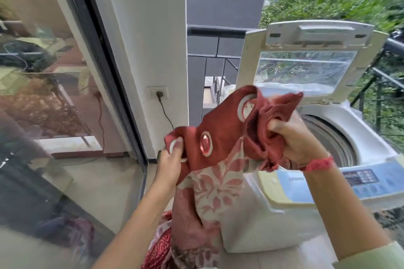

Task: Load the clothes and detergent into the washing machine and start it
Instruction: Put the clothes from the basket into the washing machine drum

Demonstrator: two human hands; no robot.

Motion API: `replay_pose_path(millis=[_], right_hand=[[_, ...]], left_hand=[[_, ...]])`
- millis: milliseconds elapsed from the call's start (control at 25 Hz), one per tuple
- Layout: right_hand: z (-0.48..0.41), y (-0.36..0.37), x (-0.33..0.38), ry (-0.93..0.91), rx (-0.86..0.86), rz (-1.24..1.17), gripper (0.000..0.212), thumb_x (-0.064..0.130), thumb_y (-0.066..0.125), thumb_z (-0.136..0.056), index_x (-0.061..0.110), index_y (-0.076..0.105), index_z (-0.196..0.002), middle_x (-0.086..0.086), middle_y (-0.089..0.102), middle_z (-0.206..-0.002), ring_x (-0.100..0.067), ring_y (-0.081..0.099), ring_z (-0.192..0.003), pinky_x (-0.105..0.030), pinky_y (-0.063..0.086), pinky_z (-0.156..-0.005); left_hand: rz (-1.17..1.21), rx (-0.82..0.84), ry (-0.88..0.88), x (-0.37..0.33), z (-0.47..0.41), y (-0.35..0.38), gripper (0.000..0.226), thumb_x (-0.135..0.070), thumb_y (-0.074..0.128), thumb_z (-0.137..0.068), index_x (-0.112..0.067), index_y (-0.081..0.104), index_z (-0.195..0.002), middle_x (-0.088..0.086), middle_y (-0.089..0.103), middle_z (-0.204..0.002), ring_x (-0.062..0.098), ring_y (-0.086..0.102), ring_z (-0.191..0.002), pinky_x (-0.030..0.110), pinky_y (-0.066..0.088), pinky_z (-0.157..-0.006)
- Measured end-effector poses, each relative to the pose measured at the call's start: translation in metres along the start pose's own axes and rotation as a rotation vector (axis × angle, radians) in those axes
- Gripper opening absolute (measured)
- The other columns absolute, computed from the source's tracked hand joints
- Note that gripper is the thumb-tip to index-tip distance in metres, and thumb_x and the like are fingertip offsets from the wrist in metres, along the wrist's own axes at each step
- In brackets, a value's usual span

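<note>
I hold up a red curtain [220, 129] with round metal eyelets along its top and a cream leaf-patterned lower part hanging down. My left hand [171, 159] pinches its left edge at an eyelet. My right hand [295, 140] grips a bunched fold of the same curtain, just left of the drum opening. The white top-loading washing machine [354, 153] stands at the right with its lid [306, 59] raised upright and the grey drum [332, 137] exposed. Its blue control panel [358, 179] faces me. No detergent is in view.
More red patterned laundry [160, 244] lies low beside my left forearm. A glass sliding door [54, 94] fills the left. A plug and cable [160, 96] hang from a socket on the white pillar. A dark balcony railing [218, 54] runs behind the machine.
</note>
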State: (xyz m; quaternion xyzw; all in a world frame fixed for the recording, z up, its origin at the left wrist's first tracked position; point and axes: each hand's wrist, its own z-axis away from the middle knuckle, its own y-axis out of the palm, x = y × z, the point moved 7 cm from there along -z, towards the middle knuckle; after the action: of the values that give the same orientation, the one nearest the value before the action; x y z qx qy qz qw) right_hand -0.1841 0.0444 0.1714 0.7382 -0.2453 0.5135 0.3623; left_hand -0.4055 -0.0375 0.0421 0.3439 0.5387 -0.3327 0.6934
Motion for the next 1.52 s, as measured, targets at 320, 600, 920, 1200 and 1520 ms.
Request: replay_pose_path(millis=[320,600,920,1200,1520], right_hand=[[-0.015,0.076,-0.060,0.056,0.105,0.192,0.052,0.013,0.084,-0.051,0.017,0.050,-0.089,-0.015,0.063,-0.103,-0.027,0.063,-0.091,-0.044,0.051,-0.082],[-0.027,0.097,-0.086,0.035,0.082,0.254,0.053,0.001,0.084,-0.054,0.020,0.047,-0.086,0.001,0.062,-0.092,-0.016,0.061,-0.082,-0.027,0.052,-0.074],[-0.008,0.108,-0.126,0.172,0.174,0.268,0.064,0.013,0.090,-0.053,0.004,0.061,-0.110,-0.021,0.068,-0.102,-0.035,0.066,-0.096,-0.051,0.051,-0.090],[-0.006,0.086,-0.109,0.053,-0.201,0.188,0.047,0.006,0.087,-0.049,-0.002,0.066,-0.090,-0.015,0.071,-0.085,-0.025,0.067,-0.078,-0.039,0.055,-0.076],[-0.018,0.069,-0.006,-0.145,-0.074,-0.013,0.049,0.024,0.093,-0.041,0.013,0.070,-0.082,-0.004,0.073,-0.076,-0.016,0.069,-0.067,-0.027,0.056,-0.063]], left_hand=[[-0.088,-0.311,0.384,-0.086,0.041,-0.036,0.037,-0.046,0.047,-0.094,-0.015,0.052,-0.074,-0.007,0.040,-0.055,-0.002,0.040,-0.048,0.024,0.038,-0.054],[-0.028,0.226,0.409,-0.052,0.060,-0.015,0.085,-0.082,0.023,-0.080,-0.028,0.031,-0.145,0.000,0.034,-0.151,0.019,0.028,-0.141,0.050,0.021,-0.115],[-0.181,0.308,0.230,-0.019,0.054,-0.017,0.100,-0.098,0.018,-0.057,-0.047,0.001,-0.142,-0.022,-0.009,-0.155,0.000,-0.007,-0.143,0.028,0.000,-0.117],[-0.014,0.710,0.120,-0.045,0.054,-0.029,0.083,-0.072,0.018,-0.084,-0.019,0.021,-0.148,-0.010,0.031,-0.151,0.002,0.029,-0.138,0.024,0.026,-0.112],[-0.069,0.363,-0.455,0.112,0.004,-0.061,0.118,-0.098,0.037,-0.046,-0.033,0.025,-0.145,-0.001,0.037,-0.149,0.022,0.037,-0.135,0.044,0.030,-0.109]])
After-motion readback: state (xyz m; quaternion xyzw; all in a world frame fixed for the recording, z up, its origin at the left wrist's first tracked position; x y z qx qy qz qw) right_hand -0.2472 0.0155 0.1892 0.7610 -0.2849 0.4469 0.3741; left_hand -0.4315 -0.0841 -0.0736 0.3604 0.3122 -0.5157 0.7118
